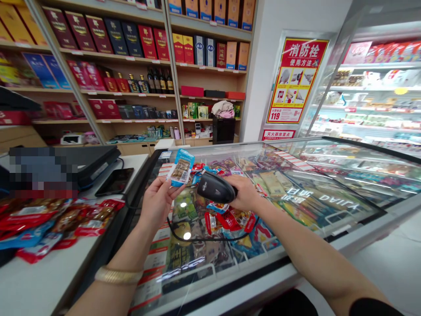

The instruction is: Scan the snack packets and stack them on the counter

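Observation:
My left hand pinches a small blue snack packet by its lower edge, with brown food and a barcode showing on it. Wrapped around the handle of a black barcode scanner is my right hand. The scanner's head points left toward the packet, with a gap between them. Beneath the scanner, red and blue snack packets lie scattered on the glass top of a chest freezer. The scanner's black cable loops across the glass.
To the left, more snack packets are piled on a white counter. A phone lies beside a dark device. Shelves of boxed bottles line the back wall, and a lit display cooler stands at the right.

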Available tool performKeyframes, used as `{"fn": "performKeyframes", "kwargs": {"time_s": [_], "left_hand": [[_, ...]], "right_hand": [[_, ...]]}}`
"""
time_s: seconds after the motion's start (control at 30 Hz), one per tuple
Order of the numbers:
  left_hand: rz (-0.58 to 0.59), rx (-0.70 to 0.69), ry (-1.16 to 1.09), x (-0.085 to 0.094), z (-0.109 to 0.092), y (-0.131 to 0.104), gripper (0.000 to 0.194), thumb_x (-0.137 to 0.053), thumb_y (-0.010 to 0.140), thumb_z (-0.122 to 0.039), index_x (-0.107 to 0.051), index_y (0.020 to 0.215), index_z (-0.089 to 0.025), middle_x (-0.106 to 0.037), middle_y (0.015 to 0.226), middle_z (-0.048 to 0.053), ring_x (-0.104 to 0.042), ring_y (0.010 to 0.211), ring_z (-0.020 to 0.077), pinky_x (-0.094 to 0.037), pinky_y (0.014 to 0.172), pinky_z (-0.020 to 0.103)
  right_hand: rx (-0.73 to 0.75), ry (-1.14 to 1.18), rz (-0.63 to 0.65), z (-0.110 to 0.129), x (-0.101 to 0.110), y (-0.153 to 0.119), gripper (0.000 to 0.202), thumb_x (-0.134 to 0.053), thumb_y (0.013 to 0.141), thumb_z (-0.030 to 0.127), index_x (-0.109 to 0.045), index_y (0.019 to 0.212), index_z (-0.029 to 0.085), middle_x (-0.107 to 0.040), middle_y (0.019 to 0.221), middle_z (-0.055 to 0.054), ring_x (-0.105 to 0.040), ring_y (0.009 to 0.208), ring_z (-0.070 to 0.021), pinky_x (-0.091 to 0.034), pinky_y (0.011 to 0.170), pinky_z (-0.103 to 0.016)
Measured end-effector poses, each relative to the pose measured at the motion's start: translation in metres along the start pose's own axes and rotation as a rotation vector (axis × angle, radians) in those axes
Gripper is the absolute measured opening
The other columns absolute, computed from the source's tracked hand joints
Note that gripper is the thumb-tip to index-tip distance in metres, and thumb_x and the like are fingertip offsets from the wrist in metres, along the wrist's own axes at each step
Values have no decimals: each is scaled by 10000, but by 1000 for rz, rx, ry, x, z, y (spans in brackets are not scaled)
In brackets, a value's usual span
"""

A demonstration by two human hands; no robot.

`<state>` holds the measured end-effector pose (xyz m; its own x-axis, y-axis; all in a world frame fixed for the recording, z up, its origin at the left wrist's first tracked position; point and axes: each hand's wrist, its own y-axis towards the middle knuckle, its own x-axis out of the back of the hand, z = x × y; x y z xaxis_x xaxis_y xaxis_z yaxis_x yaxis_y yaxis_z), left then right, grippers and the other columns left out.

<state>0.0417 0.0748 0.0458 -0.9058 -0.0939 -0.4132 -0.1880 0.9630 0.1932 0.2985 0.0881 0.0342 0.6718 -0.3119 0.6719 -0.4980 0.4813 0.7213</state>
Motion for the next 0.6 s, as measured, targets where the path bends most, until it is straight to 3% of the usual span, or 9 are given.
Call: {"fn": "performKeyframes", "kwargs": {"time_s": [0.27,0.6], "left_hand": [[3,13,9,-5,0,-4,332,-757,658,-323,-457,698,-187,-718,878,23,-711,900,249,-581,820,460],[-14,32,-45,-5,4,-3,321,-771,645,-285,-471,697,-184,-724,879,29,-713,875,231,-593,760,394]], "right_hand": [[-24,-14,13,-3,-2,-1,345,-647,721,295,-653,1052,194,-728,974,-94,-683,865,-246,-527,785,-344],[-25,1,9,-5,-3,-2,321,-650,734,305,-647,1038,206,-726,978,-86,-683,869,-241,-533,789,-341]]}}
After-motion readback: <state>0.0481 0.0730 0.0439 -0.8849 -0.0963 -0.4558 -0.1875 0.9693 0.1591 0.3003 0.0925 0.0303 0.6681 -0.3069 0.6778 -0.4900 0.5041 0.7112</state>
